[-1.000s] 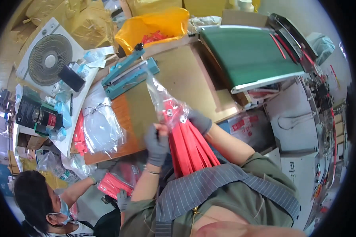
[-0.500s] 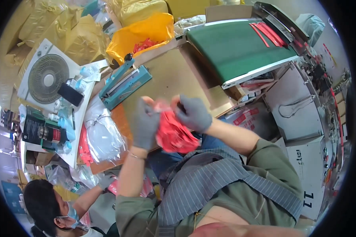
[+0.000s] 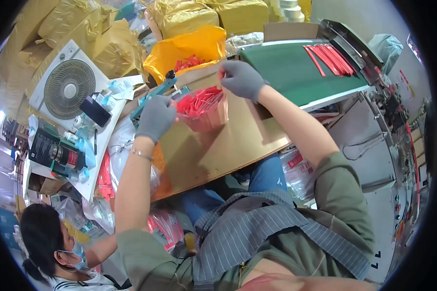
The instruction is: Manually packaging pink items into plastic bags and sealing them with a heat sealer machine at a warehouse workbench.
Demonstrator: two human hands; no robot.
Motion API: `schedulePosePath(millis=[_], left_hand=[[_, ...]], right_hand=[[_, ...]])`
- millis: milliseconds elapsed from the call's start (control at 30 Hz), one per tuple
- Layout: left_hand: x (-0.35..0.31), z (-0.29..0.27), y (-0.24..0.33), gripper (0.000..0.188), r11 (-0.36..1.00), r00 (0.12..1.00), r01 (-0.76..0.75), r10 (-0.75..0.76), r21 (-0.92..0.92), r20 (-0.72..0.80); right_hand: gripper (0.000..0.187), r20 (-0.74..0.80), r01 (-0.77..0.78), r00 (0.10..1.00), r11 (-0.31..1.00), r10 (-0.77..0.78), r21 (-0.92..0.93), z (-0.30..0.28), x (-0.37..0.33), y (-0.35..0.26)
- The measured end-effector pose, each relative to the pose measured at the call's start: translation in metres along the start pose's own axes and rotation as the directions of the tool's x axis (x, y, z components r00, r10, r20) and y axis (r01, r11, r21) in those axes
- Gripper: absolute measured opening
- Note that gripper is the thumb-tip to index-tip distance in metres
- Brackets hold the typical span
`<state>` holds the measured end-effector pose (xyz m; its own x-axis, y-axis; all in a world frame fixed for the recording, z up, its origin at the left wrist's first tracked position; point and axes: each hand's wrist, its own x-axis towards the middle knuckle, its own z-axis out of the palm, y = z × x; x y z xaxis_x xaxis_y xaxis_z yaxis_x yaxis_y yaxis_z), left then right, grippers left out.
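Observation:
A clear plastic bag (image 3: 209, 120) full of thin red strips or packets hangs upright over the brown tabletop, its mouth spread wide. My left hand (image 3: 156, 118), in a grey glove, is closed at the bag's left upper edge. Higher up on the right, my grey-gloved right hand (image 3: 243, 81) has its fingers pinched at the other upper edge; the film there is hard to see. Just beyond my left hand stands a teal bench sealer (image 3: 153, 96) with a raised arm, partly hidden by the hand and the bag.
An orange bag (image 3: 184, 46) of red pieces sits behind the brown table (image 3: 194, 169). On the right, red strips (image 3: 330, 59) lie on a green conveyor belt (image 3: 277, 72). A fan (image 3: 69, 89), phone and bottles crowd the white left table. A co-worker (image 3: 43, 237) sits at lower left.
Both hands have moved forward and apart, from close to my body to over the table. The red contents, bunched between them before, now show in the widened bag. More strips lie on the belt.

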<state>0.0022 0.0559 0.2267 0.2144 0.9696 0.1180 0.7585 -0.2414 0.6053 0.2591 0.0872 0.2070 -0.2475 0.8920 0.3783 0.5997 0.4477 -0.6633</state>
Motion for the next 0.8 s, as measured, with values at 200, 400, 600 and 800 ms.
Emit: schedulePosePath(millis=[200, 400, 600, 800], left_hand=[[-0.013, -0.005, 0.005, 0.024, 1.0, 0.991, -0.024, 0.024, -0.009, 0.129], [-0.013, 0.002, 0.003, 0.026, 0.974, 0.975, -0.221, 0.219, -0.043, -0.04], [-0.037, -0.013, 0.039, 0.022, 0.891, 0.997, -0.076, 0.078, -0.447, -0.015], [-0.038, -0.017, 0.042, 0.022, 0.896, 0.944, -0.26, 0.156, -0.361, -0.291]], right_hand=[[0.012, 0.347, -0.356, 0.896, 0.916, 0.278, 0.186, -0.016, -0.005, 0.009], [0.009, 0.261, -0.199, 0.952, 0.969, 0.157, 0.143, -0.027, -0.012, 0.003], [0.042, -0.067, 0.285, 0.958, 0.955, -0.28, 0.082, -0.045, -0.022, -0.05], [0.03, 0.135, 0.345, 0.934, 0.931, -0.33, -0.116, 0.023, -0.023, -0.036]])
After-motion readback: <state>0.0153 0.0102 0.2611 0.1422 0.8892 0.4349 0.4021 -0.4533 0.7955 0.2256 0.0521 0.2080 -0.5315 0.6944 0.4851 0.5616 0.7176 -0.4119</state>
